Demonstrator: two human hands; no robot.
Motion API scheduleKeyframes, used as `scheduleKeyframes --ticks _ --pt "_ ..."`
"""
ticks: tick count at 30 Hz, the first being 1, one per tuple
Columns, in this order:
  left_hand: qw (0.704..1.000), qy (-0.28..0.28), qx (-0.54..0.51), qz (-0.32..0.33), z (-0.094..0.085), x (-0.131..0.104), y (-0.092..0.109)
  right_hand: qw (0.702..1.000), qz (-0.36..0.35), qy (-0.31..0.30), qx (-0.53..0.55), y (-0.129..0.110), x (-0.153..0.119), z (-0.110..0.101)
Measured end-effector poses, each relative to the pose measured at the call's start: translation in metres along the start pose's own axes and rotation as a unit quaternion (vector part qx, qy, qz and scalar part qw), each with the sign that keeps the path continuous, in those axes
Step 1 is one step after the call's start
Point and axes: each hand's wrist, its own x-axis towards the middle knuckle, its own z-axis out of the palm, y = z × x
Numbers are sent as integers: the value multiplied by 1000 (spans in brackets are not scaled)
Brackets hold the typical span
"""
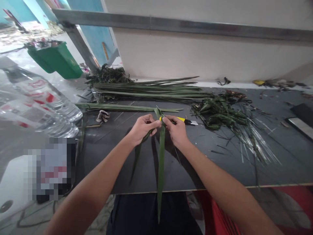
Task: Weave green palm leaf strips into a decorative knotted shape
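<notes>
Both hands meet over the dark table, pinching a folded green leaf strip (160, 160) between their fingertips. One long end hangs past the table's front edge. My left hand (144, 128) is closed on the folded part, and another darker leaf end (137, 156) hangs below it. My right hand (176, 131) pinches the strip from the other side, its fingers partly hidden. Below that hand slants a thin wire or stalk (178, 155). A yellow utility knife (181, 119) shows just behind my right hand, blade pointing right; I cannot tell whether the hand touches it.
Long green leaf strips (146, 89) lie across the back. Folded leaf pieces (220, 112) with thin clear stems lie to the right. At left are plastic water bottles (41, 93), a crumpled scrap (102, 116) and a green bin (55, 60). A metal rail (183, 27) runs behind.
</notes>
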Motion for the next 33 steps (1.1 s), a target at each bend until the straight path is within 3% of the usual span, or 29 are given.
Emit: scheduleKeyframes --ticks 5,9,17,23,33 --pt "997 24 -39 -70 4 -7 12 1000 6 -9 -18 -1 -2 1" --pt "992 11 -62 -106 1 -9 17 1000 9 -11 -16 0 -2 0" --pt "991 59 -83 -81 -3 -2 0 997 9 -76 20 -6 -7 1" --pt "997 46 -46 -48 -11 -1 -2 991 26 -127 21 -11 -8 -1" --pt "995 91 30 35 -8 1 -7 990 4 -139 4 -10 -8 -5"
